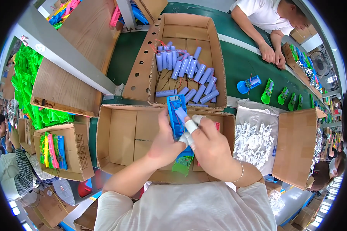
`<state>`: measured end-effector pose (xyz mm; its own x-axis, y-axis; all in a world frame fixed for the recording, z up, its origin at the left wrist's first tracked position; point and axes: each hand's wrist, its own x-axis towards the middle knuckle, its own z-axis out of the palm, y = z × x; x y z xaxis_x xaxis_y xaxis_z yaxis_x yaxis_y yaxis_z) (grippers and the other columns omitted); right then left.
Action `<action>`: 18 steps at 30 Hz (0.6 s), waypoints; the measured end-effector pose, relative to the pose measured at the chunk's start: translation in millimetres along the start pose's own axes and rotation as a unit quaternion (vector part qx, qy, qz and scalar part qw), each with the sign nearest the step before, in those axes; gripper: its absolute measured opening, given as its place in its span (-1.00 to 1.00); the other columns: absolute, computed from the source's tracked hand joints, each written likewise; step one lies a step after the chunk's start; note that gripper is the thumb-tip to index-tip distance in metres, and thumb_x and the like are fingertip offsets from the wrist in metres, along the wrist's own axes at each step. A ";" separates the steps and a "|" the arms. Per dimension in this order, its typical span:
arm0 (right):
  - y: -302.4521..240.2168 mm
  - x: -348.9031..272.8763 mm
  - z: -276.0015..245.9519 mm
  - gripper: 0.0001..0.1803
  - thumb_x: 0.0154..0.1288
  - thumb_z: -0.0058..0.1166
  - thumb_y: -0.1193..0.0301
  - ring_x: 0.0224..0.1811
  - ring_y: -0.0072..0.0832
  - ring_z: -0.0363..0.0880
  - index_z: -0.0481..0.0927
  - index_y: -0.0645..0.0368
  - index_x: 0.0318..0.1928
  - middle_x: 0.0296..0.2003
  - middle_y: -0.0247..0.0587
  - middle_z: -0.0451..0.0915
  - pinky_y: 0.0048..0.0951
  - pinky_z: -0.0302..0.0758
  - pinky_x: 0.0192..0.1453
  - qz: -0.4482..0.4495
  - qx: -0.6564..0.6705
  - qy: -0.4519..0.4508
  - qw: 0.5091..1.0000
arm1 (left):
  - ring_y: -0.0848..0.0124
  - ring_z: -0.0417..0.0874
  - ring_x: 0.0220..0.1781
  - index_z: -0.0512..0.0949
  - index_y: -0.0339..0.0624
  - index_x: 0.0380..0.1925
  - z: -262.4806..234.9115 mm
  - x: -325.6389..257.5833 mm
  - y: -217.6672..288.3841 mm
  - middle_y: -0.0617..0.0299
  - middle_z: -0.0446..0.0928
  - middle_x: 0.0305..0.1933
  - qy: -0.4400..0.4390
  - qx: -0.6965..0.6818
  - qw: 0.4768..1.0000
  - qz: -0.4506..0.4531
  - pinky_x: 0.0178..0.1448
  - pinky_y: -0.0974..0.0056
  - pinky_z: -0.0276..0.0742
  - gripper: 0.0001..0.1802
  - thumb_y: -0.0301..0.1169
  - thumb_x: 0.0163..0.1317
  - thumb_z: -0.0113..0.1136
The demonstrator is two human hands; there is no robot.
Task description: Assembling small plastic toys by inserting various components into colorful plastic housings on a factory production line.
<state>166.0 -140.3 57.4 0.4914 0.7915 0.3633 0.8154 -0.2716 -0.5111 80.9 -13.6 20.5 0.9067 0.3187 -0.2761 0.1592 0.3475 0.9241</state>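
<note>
Fingers [191, 125] wrapped in white tape on the right hand [210, 148] are closed on a pale blue battery cylinder [181, 113], pressed against a long blue plastic toy shell [177, 119]. That shell is gripped from the side by the left hand [162, 142], apparently for steadiness, above an open brown cardboard box [123, 131] on the green worktop [243, 65].

I'm on a factory assembly line: a long green conveyor bench [243, 65] runs past me, open brown cardboard boxes [121, 133] crowd it, one heaped with pale blue cylindrical cells [189, 69], green plastic parts [25, 82] piled left, co-workers' hands [272, 54] opposite.
</note>
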 end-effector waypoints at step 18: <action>23.7 7.5 0.2 -0.62 -0.02 0.19 0.63 -0.09 -0.20 0.59 0.58 0.28 -0.10 -0.02 -0.03 0.54 -0.33 0.58 -0.09 -0.077 0.124 -0.035 0.989 | 0.33 0.27 0.26 -0.33 -0.13 0.37 -6.1 3.7 2.0 0.08 0.18 0.24 -0.043 0.007 0.999 -0.019 0.29 0.22 0.23 -0.02 -0.72 0.01 -0.01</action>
<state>189.0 -140.7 47.9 0.3385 0.8510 0.4015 0.7742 -0.0093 -0.6329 82.1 -6.4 19.7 0.9300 0.2278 -0.2883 0.1996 0.3455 0.9169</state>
